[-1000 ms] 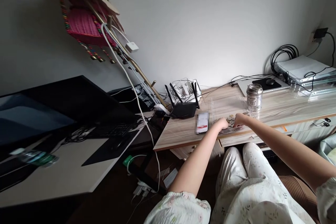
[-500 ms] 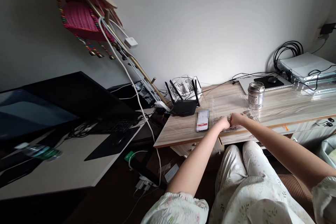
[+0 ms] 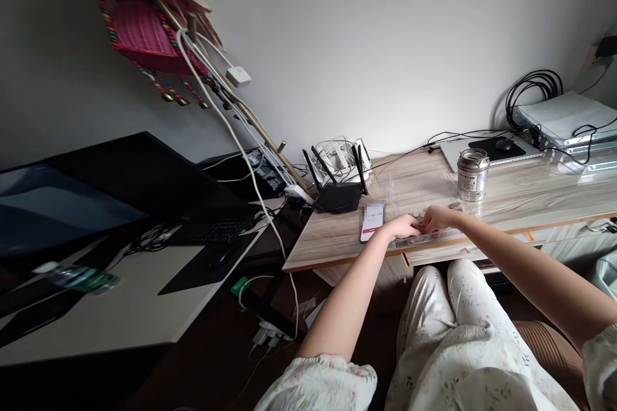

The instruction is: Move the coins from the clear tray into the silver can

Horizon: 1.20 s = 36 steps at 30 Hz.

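My left hand [image 3: 405, 226] and my right hand [image 3: 436, 218] meet low over the front of a clear plastic sheet or tray [image 3: 419, 187] on the desk. Both have bent fingers pointing down and drawn together; what lies between the fingertips is too small to make out. Small round coins [image 3: 454, 205] lie on the plastic beyond my right hand, and a few more show between the hands. A metal tin [image 3: 473, 174] with a label and a lid stands upright behind my right hand. Left of my left hand lies a phone [image 3: 373, 221] with its screen lit.
A black router [image 3: 339, 196] with raised antennas stands at the wooden desk's [image 3: 328, 241] left end. Behind the tin are a closed laptop [image 3: 456, 153] and a mouse [image 3: 503, 144]. A white cable [image 3: 260, 186] hangs at the left, beside a second desk with a monitor and a bottle [image 3: 80, 277].
My left hand has shifted slightly left and its fingers have straightened somewhat. My right hand stays close beside it, its fingers now pointing lower. The view has turned a little.
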Available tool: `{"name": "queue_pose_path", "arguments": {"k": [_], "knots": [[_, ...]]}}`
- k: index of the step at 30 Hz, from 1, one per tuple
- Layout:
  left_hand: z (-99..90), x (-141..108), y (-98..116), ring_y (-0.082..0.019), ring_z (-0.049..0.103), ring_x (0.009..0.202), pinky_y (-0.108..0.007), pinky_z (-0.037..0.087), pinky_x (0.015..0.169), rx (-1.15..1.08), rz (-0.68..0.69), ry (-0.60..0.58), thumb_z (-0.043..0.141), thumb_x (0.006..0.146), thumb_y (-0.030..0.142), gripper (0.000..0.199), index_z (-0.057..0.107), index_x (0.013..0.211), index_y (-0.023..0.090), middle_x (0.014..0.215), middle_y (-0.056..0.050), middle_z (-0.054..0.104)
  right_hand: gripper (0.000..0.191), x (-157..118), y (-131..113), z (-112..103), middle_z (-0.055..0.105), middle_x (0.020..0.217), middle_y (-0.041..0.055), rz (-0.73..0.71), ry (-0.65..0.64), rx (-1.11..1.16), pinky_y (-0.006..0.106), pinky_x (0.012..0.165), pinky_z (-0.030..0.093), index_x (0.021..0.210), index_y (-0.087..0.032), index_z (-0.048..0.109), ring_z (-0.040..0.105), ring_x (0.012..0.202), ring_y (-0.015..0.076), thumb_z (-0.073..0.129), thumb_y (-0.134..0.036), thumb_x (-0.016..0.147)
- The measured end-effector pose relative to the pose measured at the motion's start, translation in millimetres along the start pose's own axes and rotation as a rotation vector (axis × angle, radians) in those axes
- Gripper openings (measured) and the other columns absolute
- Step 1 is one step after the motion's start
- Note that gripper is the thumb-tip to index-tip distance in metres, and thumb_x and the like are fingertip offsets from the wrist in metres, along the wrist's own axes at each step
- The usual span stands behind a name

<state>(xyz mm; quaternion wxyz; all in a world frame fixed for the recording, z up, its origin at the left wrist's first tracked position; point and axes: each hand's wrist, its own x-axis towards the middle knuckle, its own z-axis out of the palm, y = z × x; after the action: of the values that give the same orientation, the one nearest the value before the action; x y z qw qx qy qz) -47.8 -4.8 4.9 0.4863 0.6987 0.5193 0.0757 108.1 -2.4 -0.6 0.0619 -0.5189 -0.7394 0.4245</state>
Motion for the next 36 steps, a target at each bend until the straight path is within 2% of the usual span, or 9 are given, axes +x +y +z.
{"name": "queue_pose_path", "arguments": {"k": [3, 9, 13, 19, 22, 25, 30, 33, 36], "knots": [[0.8, 0, 2, -0.010, 0.051, 0.049, -0.022, 0.040, 0.051, -0.238, -0.002, -0.050, 0.057, 0.063, 0.011, 0.003, 0.058, 0.061, 0.013, 0.054, 0.000, 0.056, 0.006, 1, 3, -7, 0.055, 0.047, -0.0026, -0.025, 0.052, 0.110, 0.017, 0.050, 0.042, 0.058, -0.013, 0.058, 0.055, 0.053, 0.0101, 0.057, -0.019, 0.058], [6.0, 22, 26, -0.010, 0.048, 0.041, -0.021, 0.038, 0.041, -1.024, -0.077, 0.156, 0.041, 0.077, 0.018, 0.015, 0.050, 0.067, 0.013, 0.050, -0.002, 0.050, 0.009, 5, -15, -41, 0.058, 0.049, 0.0013, -0.022, 0.373, 0.063, 0.018, 0.044, 0.037, 0.058, -0.013, 0.061, 0.052, 0.048, 0.0102, 0.056, -0.021, 0.058], [8.5, 40, 37, -0.007, 0.043, 0.037, -0.015, 0.027, 0.032, -1.187, -0.050, 0.218, 0.033, 0.081, 0.028, 0.023, 0.044, 0.065, 0.016, 0.046, 0.002, 0.042, 0.016, -1, -26, -47, 0.057, 0.047, 0.0015, -0.137, 0.605, -0.185, 0.019, 0.044, 0.032, 0.054, -0.015, 0.063, 0.049, 0.047, 0.0095, 0.052, -0.022, 0.063], [16.5, 49, 30, -0.004, 0.034, 0.032, -0.014, 0.015, 0.028, -1.334, -0.052, 0.213, 0.040, 0.075, 0.018, 0.016, 0.043, 0.059, 0.014, 0.045, 0.001, 0.043, 0.026, -11, -13, -31, 0.064, 0.063, 0.0027, -0.274, 0.776, -0.098, 0.020, 0.055, 0.038, 0.067, -0.018, 0.068, 0.054, 0.058, 0.0114, 0.046, -0.031, 0.074], [20.8, 48, 23, -0.004, 0.039, 0.034, -0.013, 0.021, 0.029, -1.383, -0.066, 0.217, 0.039, 0.074, 0.013, 0.015, 0.046, 0.061, 0.012, 0.049, -0.002, 0.048, 0.029, -21, -4, -55, 0.065, 0.074, 0.0045, -0.296, 0.925, -0.072, 0.021, 0.058, 0.040, 0.076, -0.018, 0.068, 0.055, 0.062, 0.0122, 0.045, -0.036, 0.076], [24.7, 46, 18, -0.009, 0.054, 0.048, -0.016, 0.041, 0.041, -1.456, -0.064, 0.253, 0.037, 0.074, 0.008, 0.015, 0.050, 0.067, 0.010, 0.058, -0.006, 0.055, 0.031, -35, 5, -104, 0.065, 0.075, 0.0051, -0.112, 1.062, -0.164, 0.022, 0.056, 0.040, 0.078, -0.018, 0.068, 0.056, 0.064, 0.0141, 0.046, -0.040, 0.073], [28.6, 38, 19, -0.016, 0.062, 0.071, -0.022, 0.050, 0.059, -1.494, 0.033, 0.261, 0.039, 0.076, 0.005, 0.016, 0.055, 0.075, 0.006, 0.074, -0.014, 0.062, 0.018, -46, 18, -172, 0.064, 0.075, 0.0047, 0.291, 0.873, -0.552, 0.025, 0.056, 0.039, 0.073, -0.021, 0.067, 0.055, 0.070, 0.0178, 0.054, -0.028, 0.064], [28.9, 36, 20, -0.007, 0.058, 0.052, -0.013, 0.041, 0.043, -1.380, 0.057, 0.272, 0.046, 0.077, 0.010, 0.011, 0.056, 0.075, 0.006, 0.070, -0.011, 0.063, 0.017, -44, 18, -185, 0.063, 0.077, 0.0052, 0.358, 0.711, -0.666, 0.025, 0.057, 0.039, 0.072, -0.021, 0.067, 0.055, 0.071, 0.0176, 0.055, -0.021, 0.060], [30.9, 36, 21, 0.000, 0.036, 0.030, -0.012, 0.020, 0.028, -1.214, 0.123, 0.294, 0.053, 0.075, 0.021, 0.015, 0.055, 0.068, 0.009, 0.053, -0.004, 0.058, 0.018, -44, 9, -178, 0.063, 0.078, 0.0069, 0.354, 0.768, -0.689, 0.027, 0.058, 0.039, 0.075, -0.021, 0.067, 0.055, 0.072, 0.0191, 0.057, -0.029, 0.062]]}}
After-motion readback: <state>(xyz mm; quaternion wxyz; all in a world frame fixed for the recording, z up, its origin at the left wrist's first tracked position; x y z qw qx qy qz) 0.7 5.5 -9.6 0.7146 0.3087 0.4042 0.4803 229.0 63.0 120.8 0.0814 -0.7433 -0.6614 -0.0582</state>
